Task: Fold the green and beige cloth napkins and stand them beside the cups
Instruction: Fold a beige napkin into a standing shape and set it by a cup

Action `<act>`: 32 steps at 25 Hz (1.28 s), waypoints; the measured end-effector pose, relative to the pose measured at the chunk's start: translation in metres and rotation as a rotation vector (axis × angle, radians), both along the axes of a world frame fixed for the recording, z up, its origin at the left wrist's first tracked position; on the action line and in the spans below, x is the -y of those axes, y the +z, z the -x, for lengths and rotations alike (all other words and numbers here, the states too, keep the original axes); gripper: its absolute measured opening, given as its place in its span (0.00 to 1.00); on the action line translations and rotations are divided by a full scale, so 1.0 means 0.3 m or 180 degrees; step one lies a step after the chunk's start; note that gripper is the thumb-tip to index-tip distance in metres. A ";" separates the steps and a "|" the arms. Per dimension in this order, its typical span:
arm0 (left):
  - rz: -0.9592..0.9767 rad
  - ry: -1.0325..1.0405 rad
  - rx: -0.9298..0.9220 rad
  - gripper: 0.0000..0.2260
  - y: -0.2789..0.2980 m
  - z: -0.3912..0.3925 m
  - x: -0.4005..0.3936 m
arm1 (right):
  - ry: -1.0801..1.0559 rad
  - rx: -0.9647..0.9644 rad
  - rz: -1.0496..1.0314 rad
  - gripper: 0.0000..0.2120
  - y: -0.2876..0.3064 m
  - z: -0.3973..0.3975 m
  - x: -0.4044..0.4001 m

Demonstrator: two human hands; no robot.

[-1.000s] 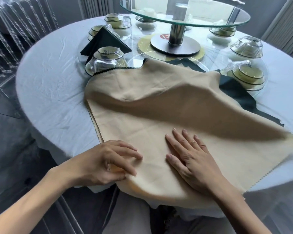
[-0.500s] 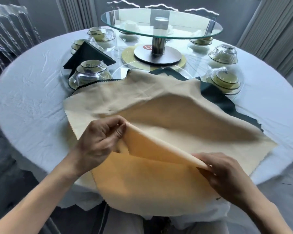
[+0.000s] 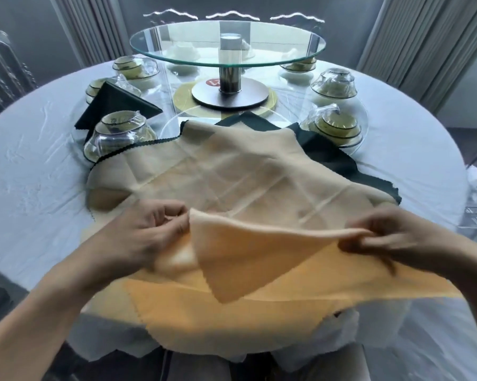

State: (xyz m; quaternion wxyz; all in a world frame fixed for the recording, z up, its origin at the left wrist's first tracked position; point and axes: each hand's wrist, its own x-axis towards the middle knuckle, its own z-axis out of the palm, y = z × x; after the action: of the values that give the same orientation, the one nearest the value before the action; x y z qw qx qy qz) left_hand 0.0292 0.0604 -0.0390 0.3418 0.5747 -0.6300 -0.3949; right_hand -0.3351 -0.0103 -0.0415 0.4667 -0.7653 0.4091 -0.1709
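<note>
A large beige napkin (image 3: 231, 171) lies spread over the near half of the round table. Its near edge is lifted into a raised fold. My left hand (image 3: 146, 235) pinches that fold at its left end, and my right hand (image 3: 391, 237) pinches it at the right end. A corner of the cloth hangs down between my hands. Dark green napkins (image 3: 325, 149) lie flat under the beige one, showing at its far and right edges. One folded dark green napkin (image 3: 116, 105) stands upright among the wrapped cups (image 3: 119, 133) at the left.
A glass turntable (image 3: 227, 42) on a metal post stands mid-table. More wrapped cup sets (image 3: 336, 125) sit around it on a lower glass ring. The white tablecloth (image 3: 34, 166) covers the table. Clear chairs stand at the left and right edges.
Both hands went from resting flat on the beige napkin to pinching its near edge. They lifted it and drew apart, stretching the fold between them.
</note>
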 end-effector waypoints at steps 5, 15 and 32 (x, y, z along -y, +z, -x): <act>0.1322 0.1013 0.1832 0.10 -0.119 0.046 0.151 | -0.1664 -0.1318 0.1988 0.08 -0.115 -0.060 0.079; 0.1145 -0.1409 0.2169 0.18 -0.306 -0.007 -0.044 | -0.0627 -0.0965 0.2262 0.12 -0.347 -0.121 -0.061; 0.0963 -0.1560 0.3138 0.27 -0.311 0.016 -0.059 | -0.0826 -0.1048 0.3153 0.33 -0.270 -0.328 0.122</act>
State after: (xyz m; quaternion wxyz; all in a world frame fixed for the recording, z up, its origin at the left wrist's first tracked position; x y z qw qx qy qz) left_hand 0.0244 0.0780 -0.1322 -0.0156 0.4727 -0.8795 -0.0532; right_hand -0.2368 -0.0468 -0.1224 -0.0456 -0.8536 0.4385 -0.2774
